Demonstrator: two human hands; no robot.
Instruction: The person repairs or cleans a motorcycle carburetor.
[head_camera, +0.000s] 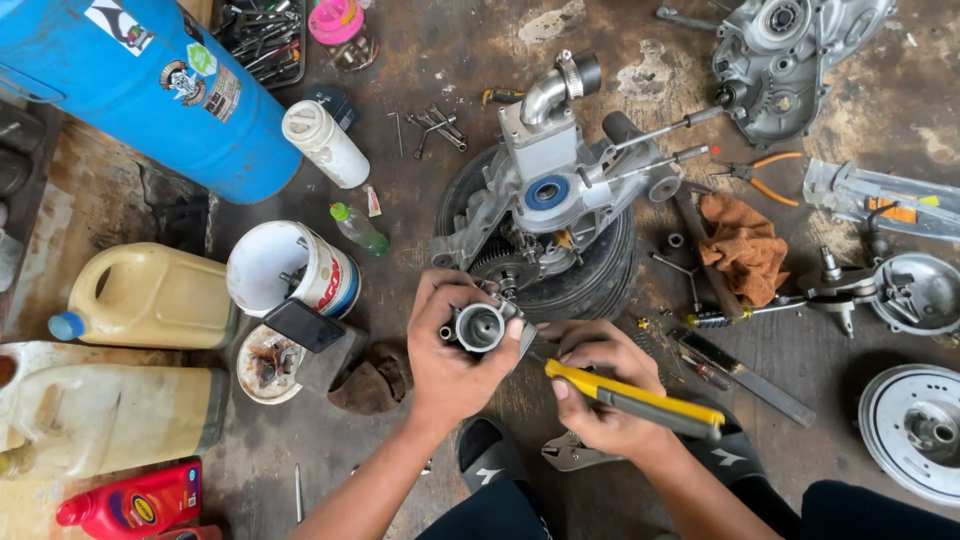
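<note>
Your left hand (452, 362) clamps a small grey metal cylinder part (481, 327) with its bore facing up, so your right hand (598, 395), gripping yellow-handled pliers (634, 397), can reach it.

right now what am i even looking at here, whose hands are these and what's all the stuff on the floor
This is one picture from a camera worn on a person's head, looking down at their own two bare hands; their legs and sandals show at the bottom edge.

The left hand grips a small round metal part with an open bore. The right hand holds a yellow-handled tool, its tip hidden behind the part.

Just beyond the hands, an engine casing with visible gears rests on a black tyre. Around it on the stained floor lie an orange rag, orange-handled pliers, another casing half, a blue drum, a yellowish jerry can, a white bucket and a red oil bottle.
</note>
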